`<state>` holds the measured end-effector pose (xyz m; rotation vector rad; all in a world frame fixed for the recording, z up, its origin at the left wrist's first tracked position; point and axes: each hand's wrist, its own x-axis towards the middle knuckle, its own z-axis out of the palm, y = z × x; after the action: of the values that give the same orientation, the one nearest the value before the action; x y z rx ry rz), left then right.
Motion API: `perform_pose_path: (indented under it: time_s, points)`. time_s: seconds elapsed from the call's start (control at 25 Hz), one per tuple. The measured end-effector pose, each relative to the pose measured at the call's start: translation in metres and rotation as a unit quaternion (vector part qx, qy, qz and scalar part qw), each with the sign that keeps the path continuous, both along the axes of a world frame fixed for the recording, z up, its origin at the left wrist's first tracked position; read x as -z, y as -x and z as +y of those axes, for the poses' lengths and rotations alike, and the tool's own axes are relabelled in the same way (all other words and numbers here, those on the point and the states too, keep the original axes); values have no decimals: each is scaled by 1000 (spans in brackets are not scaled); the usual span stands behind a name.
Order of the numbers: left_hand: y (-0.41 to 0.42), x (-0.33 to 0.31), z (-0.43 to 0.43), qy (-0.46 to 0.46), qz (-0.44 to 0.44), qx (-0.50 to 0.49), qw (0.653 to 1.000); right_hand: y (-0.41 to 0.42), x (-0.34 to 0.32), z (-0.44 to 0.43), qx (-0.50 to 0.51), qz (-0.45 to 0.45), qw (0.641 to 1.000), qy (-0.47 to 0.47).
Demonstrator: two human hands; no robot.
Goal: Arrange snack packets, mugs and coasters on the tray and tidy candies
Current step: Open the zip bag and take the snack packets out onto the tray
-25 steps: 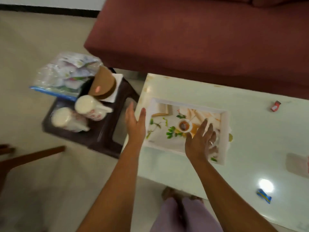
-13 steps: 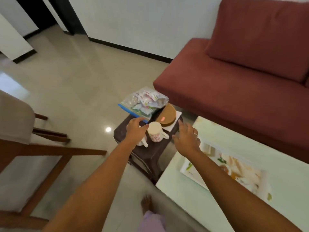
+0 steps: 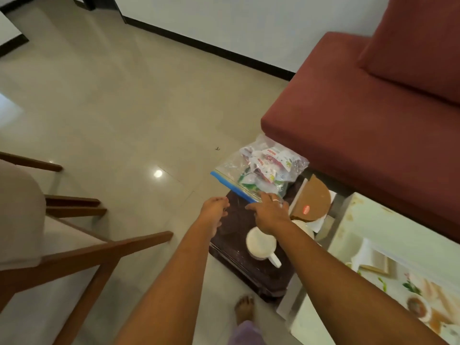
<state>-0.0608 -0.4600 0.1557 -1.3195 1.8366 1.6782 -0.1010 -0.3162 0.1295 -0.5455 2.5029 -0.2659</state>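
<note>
Snack bag (image 3: 261,168): right hand (image 3: 270,214) fingers straight on its edge; left hand (image 3: 213,207) loosely curled, empty

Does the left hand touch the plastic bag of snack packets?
Apart. The head view shows a strip of the dark stool between the left hand and the blue zip edge of the plastic bag.

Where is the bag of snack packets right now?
Head view, right of centre: the bag lies on the dark stool's far end beside the red sofa, the right hand at its blue seal.
</note>
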Motion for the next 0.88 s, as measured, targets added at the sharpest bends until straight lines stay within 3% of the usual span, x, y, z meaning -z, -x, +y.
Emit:
perform_pose_path:
  time_s: [0.2, 0.44, 0.64, 0.76, 0.88]
  points:
    - [35, 35, -23, -65, -19, -22, 997, 15, 30, -35, -63, 33, 995, -66]
    - [70, 51, -14, -130, -16, -57, 990, 20, 39, -47, -62, 57, 991, -108]
    - [84, 59, -8, -169, 14, -161, 972, 26, 34, -43, -27, 50, 996, -66]
    - [93, 57, -3, -181, 40, -132, 974, 35, 23, -35, 4, 100, 995, -15]
    - [112, 30, 8, -191, 119, -120, 967, 54, 2, -23, 20, 165, 986, 22]
